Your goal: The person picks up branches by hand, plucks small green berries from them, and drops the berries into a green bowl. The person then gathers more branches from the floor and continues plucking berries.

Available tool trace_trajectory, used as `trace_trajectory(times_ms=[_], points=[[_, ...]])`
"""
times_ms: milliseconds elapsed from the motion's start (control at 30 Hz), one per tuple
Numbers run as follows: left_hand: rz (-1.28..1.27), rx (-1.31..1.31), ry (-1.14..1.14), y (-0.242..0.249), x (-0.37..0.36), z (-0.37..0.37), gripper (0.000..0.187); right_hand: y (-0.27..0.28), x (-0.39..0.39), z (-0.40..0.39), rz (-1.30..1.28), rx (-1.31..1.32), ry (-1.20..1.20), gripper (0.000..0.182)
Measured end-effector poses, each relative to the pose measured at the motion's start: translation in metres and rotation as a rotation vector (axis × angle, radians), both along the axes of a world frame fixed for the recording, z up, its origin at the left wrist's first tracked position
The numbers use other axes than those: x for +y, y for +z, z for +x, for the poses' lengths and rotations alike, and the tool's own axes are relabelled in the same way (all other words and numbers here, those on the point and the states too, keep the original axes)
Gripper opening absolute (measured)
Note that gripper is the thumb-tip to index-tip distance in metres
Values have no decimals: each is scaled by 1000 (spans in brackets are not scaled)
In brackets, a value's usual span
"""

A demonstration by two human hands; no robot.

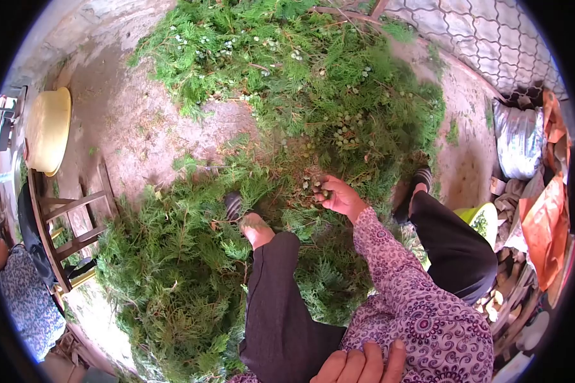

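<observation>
My right hand (342,197) reaches down over the cut evergreen branches, its fingers closed around a few small cones (315,186). Beneath it lie brown debris and green sprigs. Clusters of pale green cones (346,131) show on the branch pile (268,76) beyond. At the bottom edge, my left hand (362,367) rests against the patterned purple sleeve (421,306), fingers extended side by side and only partly in view. It appears to hold nothing. Another heap of branches (172,281) spreads to the left of my legs.
A yellow basin (48,131) leans at the far left above a wooden frame (76,210). Another person's patterned garment (27,300) shows at lower left. To the right are a yellow-green container (482,223), orange cloth (546,223), a silvery bundle (519,140) and wire mesh (485,38).
</observation>
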State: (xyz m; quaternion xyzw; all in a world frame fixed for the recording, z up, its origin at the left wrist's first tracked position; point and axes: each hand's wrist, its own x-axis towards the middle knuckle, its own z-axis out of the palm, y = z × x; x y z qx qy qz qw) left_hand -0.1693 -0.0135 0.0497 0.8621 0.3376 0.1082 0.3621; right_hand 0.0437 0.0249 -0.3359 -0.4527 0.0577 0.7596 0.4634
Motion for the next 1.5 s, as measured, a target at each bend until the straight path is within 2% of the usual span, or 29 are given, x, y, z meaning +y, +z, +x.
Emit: trace_trajectory(times_ms=[67, 100, 133, 233, 267, 333, 467, 533, 567, 633, 667, 733, 800, 900, 933, 1000, 1033, 1067, 1133, 1267, 1333, 1433, 1500], points=[[-22, 25, -25, -1, -4, 1, 33, 5, -5, 1, 18, 61, -57, 15], [4, 11, 15, -4, -10, 3, 34, 9, 4, -2, -60, -96, -66, 14], [33, -2, 56, -6, -14, 4, 34, 7, 11, -3, -58, -94, -70, 14], [-54, 50, -34, 5, 0, 3, 35, -3, 35, -8, -31, -663, 303, 19], [-54, 50, -33, 3, -3, 4, 35, -9, 37, -12, -30, -663, 304, 19], [10, -18, 61, -6, -11, 6, 35, -21, 38, -20, 195, -1457, 718, 23], [29, -10, 55, -6, -8, 7, 33, -19, 39, -27, 150, -1461, 811, 26], [-18, 5, 54, 1, -1, 9, 31, -25, 36, -19, 36, -1164, 757, 24], [-15, 3, 53, 0, 0, 8, 31, -23, 30, -12, 37, -1166, 755, 24], [35, -17, 15, -2, 0, 5, 30, -11, 11, 4, -43, -188, 115, 22], [35, -22, 16, -2, 0, 5, 30, -1, 6, 9, -43, -192, 116, 22], [29, -7, 3, -1, 0, 6, 30, 17, -1, 15, -4, 52, 112, 18], [32, 4, 10, 1, -3, 7, 31, 9, 3, 13, -31, -7, 135, 19], [86, -29, 36, -8, -10, 8, 31, -6, 19, -1, -10, -737, 478, 29], [127, -74, 55, -12, -14, 7, 31, -10, 21, -6, -7, -737, 477, 29], [90, -55, 35, -6, -2, 8, 31, -12, 20, -19, 303, -1265, 656, 31], [50, -37, 13, -4, 2, 8, 30, -15, 19, -25, 399, -1414, 730, 28], [46, -34, 17, -2, 2, 9, 30, -12, 18, -30, 399, -1409, 735, 28], [20, -10, 37, -1, 3, 10, 29, -5, 17, -35, 379, -1577, 857, 27], [38, -31, 17, 0, 2, 8, 29, -3, 20, -33, 379, -1641, 860, 25], [20, 12, 35, 5, 3, 8, 29, 9, 27, -29, 122, -1140, 634, 32], [19, -63, 58, 0, -5, 0, 29, 57, 27, 2, 224, -1186, 647, 34], [32, -97, 12, 1, 1, -5, 30, 90, 21, 38, 282, -1323, 658, 32]])
